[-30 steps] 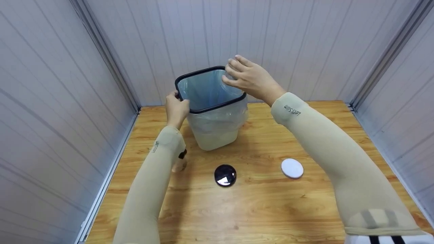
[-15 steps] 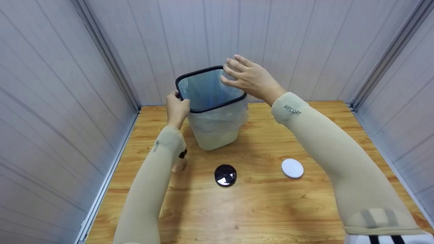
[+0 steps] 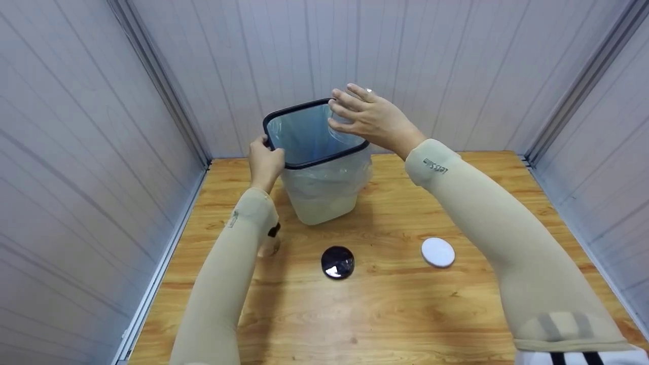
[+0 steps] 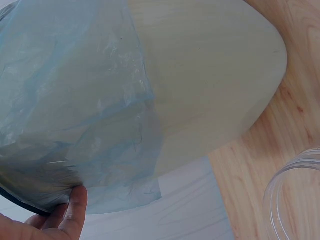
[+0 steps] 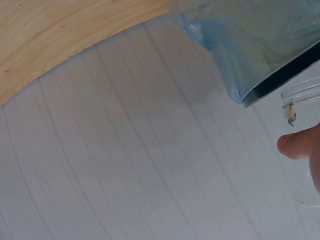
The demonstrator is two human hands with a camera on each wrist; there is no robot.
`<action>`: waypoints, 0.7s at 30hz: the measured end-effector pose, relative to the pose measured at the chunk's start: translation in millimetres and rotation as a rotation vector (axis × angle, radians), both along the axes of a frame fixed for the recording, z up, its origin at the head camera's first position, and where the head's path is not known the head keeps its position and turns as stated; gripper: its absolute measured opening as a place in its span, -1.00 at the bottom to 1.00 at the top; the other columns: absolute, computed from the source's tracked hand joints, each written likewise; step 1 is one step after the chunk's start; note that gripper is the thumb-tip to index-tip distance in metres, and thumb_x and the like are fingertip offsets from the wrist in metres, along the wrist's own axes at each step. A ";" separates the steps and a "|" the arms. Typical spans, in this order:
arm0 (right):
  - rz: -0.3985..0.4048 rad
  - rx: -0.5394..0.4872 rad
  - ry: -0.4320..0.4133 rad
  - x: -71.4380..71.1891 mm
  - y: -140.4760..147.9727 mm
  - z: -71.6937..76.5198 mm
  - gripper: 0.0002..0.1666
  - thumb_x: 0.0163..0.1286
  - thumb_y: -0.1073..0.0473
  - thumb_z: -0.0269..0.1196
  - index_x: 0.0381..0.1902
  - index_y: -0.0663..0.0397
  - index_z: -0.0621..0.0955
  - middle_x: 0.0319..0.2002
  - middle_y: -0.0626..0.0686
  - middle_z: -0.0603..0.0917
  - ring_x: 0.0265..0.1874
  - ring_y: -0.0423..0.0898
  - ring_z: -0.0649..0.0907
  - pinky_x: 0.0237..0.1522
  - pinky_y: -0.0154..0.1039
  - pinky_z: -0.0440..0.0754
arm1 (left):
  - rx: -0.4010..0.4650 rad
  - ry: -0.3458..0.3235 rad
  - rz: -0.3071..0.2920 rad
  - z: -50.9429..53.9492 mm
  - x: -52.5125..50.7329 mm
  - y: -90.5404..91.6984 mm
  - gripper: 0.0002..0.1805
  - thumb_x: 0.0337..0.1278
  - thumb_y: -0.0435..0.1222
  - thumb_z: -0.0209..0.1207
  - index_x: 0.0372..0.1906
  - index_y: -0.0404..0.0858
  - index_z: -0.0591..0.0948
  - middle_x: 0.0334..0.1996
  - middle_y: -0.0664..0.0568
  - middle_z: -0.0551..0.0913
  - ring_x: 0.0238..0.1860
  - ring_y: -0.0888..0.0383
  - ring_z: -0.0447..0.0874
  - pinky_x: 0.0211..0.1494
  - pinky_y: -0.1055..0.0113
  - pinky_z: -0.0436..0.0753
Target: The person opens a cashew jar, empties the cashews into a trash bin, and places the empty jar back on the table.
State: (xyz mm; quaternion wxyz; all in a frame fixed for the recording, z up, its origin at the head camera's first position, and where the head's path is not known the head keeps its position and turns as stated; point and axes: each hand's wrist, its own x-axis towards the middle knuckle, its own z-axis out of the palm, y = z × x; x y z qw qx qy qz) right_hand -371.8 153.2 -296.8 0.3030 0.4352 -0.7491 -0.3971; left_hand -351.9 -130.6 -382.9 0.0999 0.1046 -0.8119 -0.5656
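A pale bin (image 3: 324, 209) with a dark rim (image 3: 327, 160) and a thin bluish bag (image 4: 100, 105) lining it stands tilted on the wood-look surface. My left hand (image 3: 265, 162) grips the rim at its left side, thumb on the inner edge. Above the right side of the opening, my right hand (image 3: 372, 117) holds a clear jar (image 5: 302, 93), its fingers curved over it and its mouth toward the bin. Small scraps (image 5: 290, 115) sit near the jar's mouth in the right wrist view. The hand covers much of the jar.
A glossy black disc (image 3: 337, 262) and a white disc (image 3: 437, 252) lie in front of the bin. Another clear round container (image 4: 292, 200) stands beside the bin, partly behind the left forearm in the head view. Panelled walls (image 3: 436, 61) enclose the back and sides.
My right hand has shifted slightly left over the bin, its fingers spreading a little and turning with the jar. My left hand and the bin have barely moved.
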 end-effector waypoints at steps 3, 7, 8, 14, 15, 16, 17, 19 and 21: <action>0.014 -0.005 -0.010 -0.3 0.8 -1.3 -0.05 0.42 0.25 0.50 0.60 -0.24 0.29 0.64 0.11 0.33 0.70 0.10 0.26 0.74 0.03 0.18 | -0.003 -0.005 -0.002 0.4 -0.2 0.0 -0.30 0.43 -0.45 0.02 0.65 -0.40 0.31 0.57 -0.27 0.45 0.59 -0.07 0.42 0.59 0.15 0.53; 0.032 -0.020 -0.016 -1.7 2.8 -3.5 -0.08 0.42 0.24 0.50 0.58 -0.22 0.29 0.62 0.12 0.36 0.69 0.11 0.28 0.73 0.04 0.21 | 0.000 -0.014 -0.011 0.6 1.1 0.3 -0.32 0.47 -0.44 0.03 0.65 -0.38 0.32 0.58 -0.26 0.43 0.60 -0.08 0.41 0.60 0.13 0.52; 0.032 -0.028 -0.016 -1.8 3.2 -3.8 -0.08 0.42 0.23 0.50 0.58 -0.22 0.29 0.62 0.13 0.36 0.68 0.12 0.28 0.73 0.04 0.22 | 0.003 -0.014 -0.012 0.3 1.2 0.4 -0.32 0.48 -0.44 0.04 0.65 -0.38 0.32 0.58 -0.26 0.44 0.60 -0.08 0.41 0.60 0.13 0.52; 0.046 -0.167 -0.063 -2.5 8.1 -6.4 -0.15 0.42 0.31 0.48 0.53 -0.17 0.34 0.55 0.19 0.42 0.61 0.17 0.38 0.70 0.05 0.29 | -0.007 0.013 -0.003 0.0 0.2 0.7 -0.33 0.42 -0.46 0.04 0.61 -0.41 0.37 0.53 -0.28 0.50 0.56 -0.08 0.46 0.57 0.12 0.55; 0.048 -0.201 -0.074 -2.7 9.0 -7.1 -0.17 0.43 0.33 0.46 0.51 -0.15 0.36 0.54 0.20 0.44 0.60 0.18 0.40 0.69 0.06 0.30 | -0.010 0.018 0.000 0.1 0.1 0.7 -0.33 0.41 -0.46 0.05 0.61 -0.42 0.37 0.52 -0.28 0.50 0.55 -0.08 0.47 0.57 0.12 0.55; 0.046 -0.229 -0.083 -2.6 9.8 -7.9 -0.20 0.44 0.34 0.45 0.50 -0.14 0.37 0.53 0.20 0.45 0.58 0.19 0.41 0.69 0.06 0.31 | -0.011 0.017 0.000 0.0 0.0 0.6 -0.33 0.42 -0.46 0.05 0.61 -0.42 0.37 0.52 -0.28 0.50 0.55 -0.08 0.47 0.57 0.12 0.55; 0.044 -0.257 -0.094 -2.6 10.6 -8.7 -0.22 0.45 0.35 0.42 0.50 -0.12 0.38 0.52 0.21 0.46 0.57 0.20 0.43 0.69 0.06 0.31 | -0.011 0.016 -0.001 -0.3 -0.3 0.3 -0.33 0.42 -0.46 0.05 0.61 -0.42 0.37 0.52 -0.28 0.50 0.55 -0.08 0.47 0.57 0.12 0.55; 0.030 -0.293 -0.108 -2.4 11.7 -9.7 -0.26 0.48 0.36 0.38 0.51 -0.10 0.39 0.49 0.23 0.49 0.55 0.23 0.45 0.68 0.07 0.32 | -0.010 0.018 -0.003 -0.6 -0.5 -0.2 -0.34 0.43 -0.46 0.06 0.61 -0.42 0.37 0.52 -0.29 0.50 0.55 -0.08 0.47 0.58 0.12 0.55; 0.009 -0.316 -0.126 -2.1 12.7 -10.3 -0.28 0.51 0.36 0.34 0.53 -0.09 0.40 0.47 0.24 0.51 0.53 0.25 0.46 0.68 0.07 0.33 | -0.006 0.015 -0.006 -0.6 -0.4 -1.0 -0.34 0.45 -0.45 0.06 0.61 -0.43 0.36 0.54 -0.29 0.49 0.57 -0.09 0.46 0.59 0.12 0.53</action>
